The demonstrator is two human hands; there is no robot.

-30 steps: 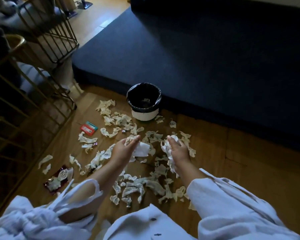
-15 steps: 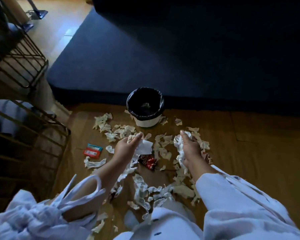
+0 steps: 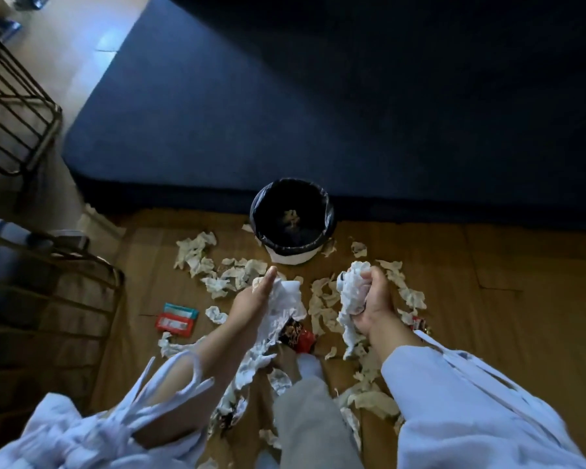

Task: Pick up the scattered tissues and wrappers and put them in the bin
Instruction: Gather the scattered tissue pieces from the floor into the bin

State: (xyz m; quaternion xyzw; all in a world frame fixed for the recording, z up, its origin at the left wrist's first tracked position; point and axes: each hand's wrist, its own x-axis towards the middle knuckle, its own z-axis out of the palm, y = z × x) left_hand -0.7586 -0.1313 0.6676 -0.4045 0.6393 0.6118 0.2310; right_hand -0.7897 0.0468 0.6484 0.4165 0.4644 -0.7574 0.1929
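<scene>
The left hand (image 3: 256, 301) is closed round a trailing bunch of tissue (image 3: 285, 301), thumb stretched forward. The right hand (image 3: 374, 301) is fisted tight on a crumpled wad (image 3: 351, 289). Both forearms reach out low over the floor (image 3: 487, 316), the hands apart and just short of the bin (image 3: 293, 258). I'd say this load is gathered. Next, both hands need lifting over the black-lined rim, then letting go. Loose tissues (image 3: 230, 277) and a red wrapper (image 3: 296, 335) lie around; a teal-and-red packet (image 3: 176, 318) sits off left.
</scene>
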